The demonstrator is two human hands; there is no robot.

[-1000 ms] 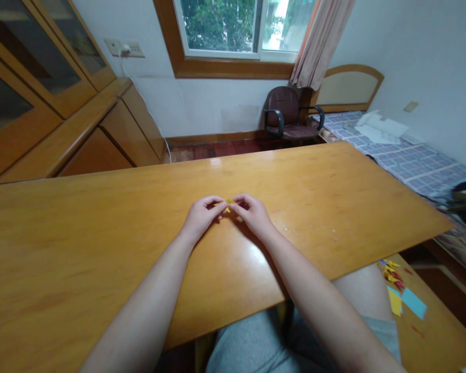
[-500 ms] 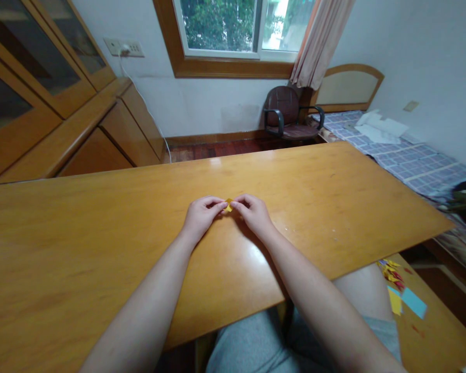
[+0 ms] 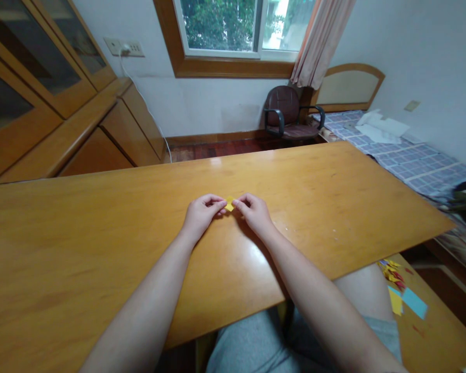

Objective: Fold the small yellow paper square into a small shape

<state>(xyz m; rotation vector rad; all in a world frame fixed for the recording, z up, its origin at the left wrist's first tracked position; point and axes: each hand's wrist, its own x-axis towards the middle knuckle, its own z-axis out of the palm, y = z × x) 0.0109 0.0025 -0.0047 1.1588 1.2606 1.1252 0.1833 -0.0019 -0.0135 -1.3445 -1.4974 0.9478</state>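
Pinching a small piece of yellow paper (image 3: 229,205) from both sides, the left hand (image 3: 200,216) and the right hand (image 3: 253,214) meet at the middle of the long wooden table (image 3: 101,243), fingertips of each curled in and closed on the paper's opposite edges. The paper sits between the two hands, low over the tabletop; whether it touches the wood cannot be told. Only a little of it shows, and its folds are too small to make out. Both forearms run from the near edge of the table up to the hands, and grey shorts (image 3: 248,344) show below the edge. To the right, beside the person's knee, a lower wooden surface (image 3: 438,336) carries a blue paper slip (image 3: 413,302), a yellow paper slip (image 3: 395,302) just beside it, and a heap of small folded paper pieces (image 3: 390,272) in yellow and red, all well apart from the hands. Beyond the table stands a dark red office chair (image 3: 285,115) near a bed (image 3: 411,160) with a checked cover. A wooden cabinet (image 3: 42,98) with glass doors lines the left wall, and a window (image 3: 236,31) with a pink curtain (image 3: 320,41) stands above the chair.
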